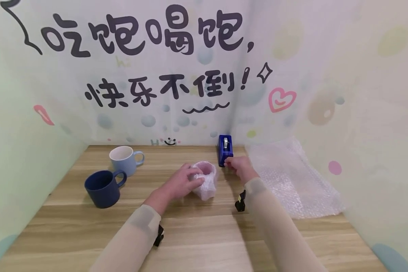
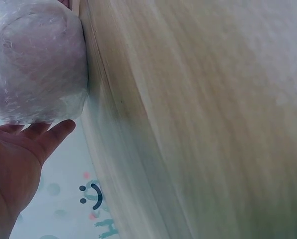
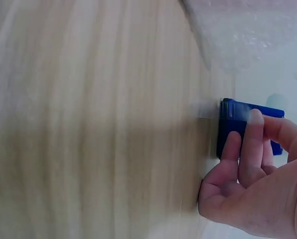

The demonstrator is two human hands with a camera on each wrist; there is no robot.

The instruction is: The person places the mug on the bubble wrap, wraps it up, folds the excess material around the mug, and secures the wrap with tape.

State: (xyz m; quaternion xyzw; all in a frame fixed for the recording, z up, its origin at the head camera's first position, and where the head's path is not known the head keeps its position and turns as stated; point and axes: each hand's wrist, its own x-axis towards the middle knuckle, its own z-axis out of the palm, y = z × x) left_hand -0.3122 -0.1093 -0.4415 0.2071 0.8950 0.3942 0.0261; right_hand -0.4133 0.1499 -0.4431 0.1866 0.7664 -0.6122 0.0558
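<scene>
A pink cup wrapped in bubble wrap stands upright on the table, its round mouth showing at the top. My left hand holds it from the left side, thumb toward the front. In the left wrist view the wrapped cup fills the upper left corner, above the fingers. Behind and to the right stands a blue tape dispenser with a roll in it. My right hand is at its near end, thumb and finger pinching at the tape. The right wrist view has those fingertips over the dispenser.
A dark blue mug and a light blue mug stand at the left, handles toward the right. On the right lies a flat sheet of bubble wrap, its far edge against the wall. A printed curtain rises behind the wooden table.
</scene>
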